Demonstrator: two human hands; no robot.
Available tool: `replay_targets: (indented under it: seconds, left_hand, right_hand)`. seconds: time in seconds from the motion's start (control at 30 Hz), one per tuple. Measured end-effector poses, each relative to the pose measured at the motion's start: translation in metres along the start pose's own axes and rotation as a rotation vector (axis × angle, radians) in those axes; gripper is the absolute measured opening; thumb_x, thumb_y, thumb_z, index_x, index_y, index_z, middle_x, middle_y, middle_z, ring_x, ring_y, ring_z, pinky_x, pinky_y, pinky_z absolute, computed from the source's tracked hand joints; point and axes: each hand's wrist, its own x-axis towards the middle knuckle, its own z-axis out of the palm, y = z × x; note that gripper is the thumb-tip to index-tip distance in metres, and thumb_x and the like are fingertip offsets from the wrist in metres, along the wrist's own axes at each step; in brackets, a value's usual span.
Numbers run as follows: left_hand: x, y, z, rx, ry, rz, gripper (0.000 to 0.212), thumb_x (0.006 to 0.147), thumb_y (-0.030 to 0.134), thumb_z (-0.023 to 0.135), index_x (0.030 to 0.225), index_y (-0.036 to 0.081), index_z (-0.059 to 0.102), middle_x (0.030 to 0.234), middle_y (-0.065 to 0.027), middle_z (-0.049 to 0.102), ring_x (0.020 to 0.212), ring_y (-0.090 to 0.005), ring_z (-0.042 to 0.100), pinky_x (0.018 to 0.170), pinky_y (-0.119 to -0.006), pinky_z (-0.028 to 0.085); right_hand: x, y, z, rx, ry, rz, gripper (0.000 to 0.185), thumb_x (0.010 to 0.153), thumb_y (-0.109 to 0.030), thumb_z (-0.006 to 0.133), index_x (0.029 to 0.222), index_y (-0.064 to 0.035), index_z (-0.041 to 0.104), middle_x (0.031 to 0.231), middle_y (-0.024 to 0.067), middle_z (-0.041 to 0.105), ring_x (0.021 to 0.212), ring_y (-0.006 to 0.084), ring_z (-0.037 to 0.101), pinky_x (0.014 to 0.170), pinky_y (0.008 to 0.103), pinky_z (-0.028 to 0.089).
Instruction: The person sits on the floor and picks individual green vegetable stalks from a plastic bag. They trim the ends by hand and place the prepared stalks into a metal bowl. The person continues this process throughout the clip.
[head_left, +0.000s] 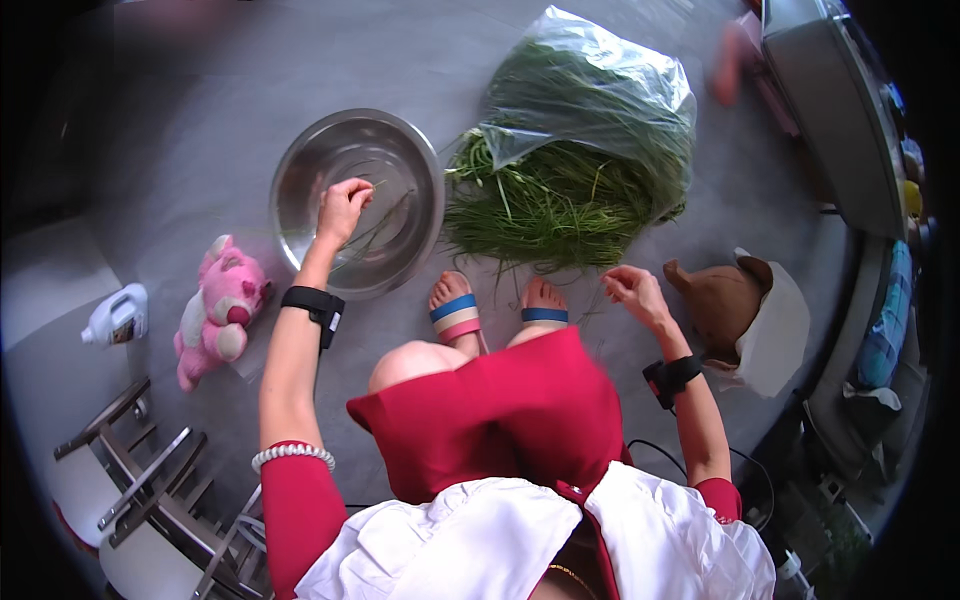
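My left hand (346, 208) is over a stainless steel basin (433, 225), its fingertips pinched on a thin green stem (379, 184). A few thin green strands lie in the basin below it. To the right of the basin, a large heap of long green stalks, resembling garlic chives (540, 210), spills out of a clear plastic bag (585, 97). My right hand (634, 291) hovers beyond the heap's near right edge, fingers curled with the fingertips close together; whether it holds anything is too small to tell.
A pink plush bear (231, 296) lies left of the basin, with a white plastic jug (124, 315) farther left. Folding chairs (150, 487) stand at lower left. On the right are a brown plush toy (720, 300) and a grey cabinet-like object (832, 112). A black cable runs by my right arm.
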Motion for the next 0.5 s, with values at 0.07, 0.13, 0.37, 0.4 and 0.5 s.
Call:
replay_targets:
  seconds: [0.07,0.13,0.37,0.4,0.5]
  left_hand:
    - [0.004,-0.024,0.034,0.042,0.004,-0.143,0.012,0.075,0.013,0.062,0.083,0.006,0.067,0.069,-0.0073,0.065,0.064,-0.0153,0.063,0.061,-0.028,0.048]
    - [0.010,-0.031,0.057,0.135,0.015,-0.107,0.014,0.073,0.016,0.063,0.084,0.008,0.068,0.076,-0.0103,0.065,0.071,-0.0214,0.064,0.066,-0.030,0.048]
    - [0.027,-0.053,0.083,0.419,0.000,-0.080,0.024,0.072,0.018,0.064,0.094,0.008,0.066,0.089,-0.0137,0.064,0.083,-0.0280,0.062,0.076,-0.033,0.047]
    - [0.031,-0.051,0.076,0.355,0.003,-0.109,0.028,0.072,0.018,0.064,0.097,0.006,0.064,0.093,-0.0142,0.063,0.086,-0.0286,0.061,0.078,-0.033,0.046]
    - [0.045,-0.035,0.054,0.243,0.050,-0.156,0.022,0.076,0.027,0.064,0.082,0.006,0.068,0.070,-0.0072,0.065,0.065,-0.0152,0.063,0.062,-0.028,0.047]
  right_hand:
    - [-0.003,-0.001,0.002,-0.050,-0.002,0.043,0.014,0.082,-0.008,0.054,0.088,0.0018,0.062,0.067,0.0067,0.061,0.059,0.0096,0.056,0.056,0.0237,0.046]
    - [-0.003,0.011,0.002,-0.082,0.000,0.083,0.015,0.083,-0.006,0.052,0.092,0.0007,0.061,0.070,0.0067,0.061,0.061,0.0094,0.056,0.057,0.0230,0.047]
    - [0.003,0.050,0.010,-0.041,0.267,0.015,0.013,0.079,-0.008,0.056,0.088,-0.0015,0.062,0.066,0.0125,0.061,0.056,0.0156,0.058,0.055,0.0276,0.045]
    - [0.005,0.047,0.010,-0.023,0.294,0.017,0.013,0.079,-0.008,0.056,0.089,-0.0017,0.062,0.066,0.0128,0.061,0.056,0.0165,0.058,0.055,0.0280,0.045]
    - [0.011,0.055,0.004,0.019,0.357,0.033,0.016,0.078,-0.010,0.057,0.091,-0.0028,0.062,0.069,0.0121,0.062,0.060,0.0201,0.060,0.058,0.0302,0.047]
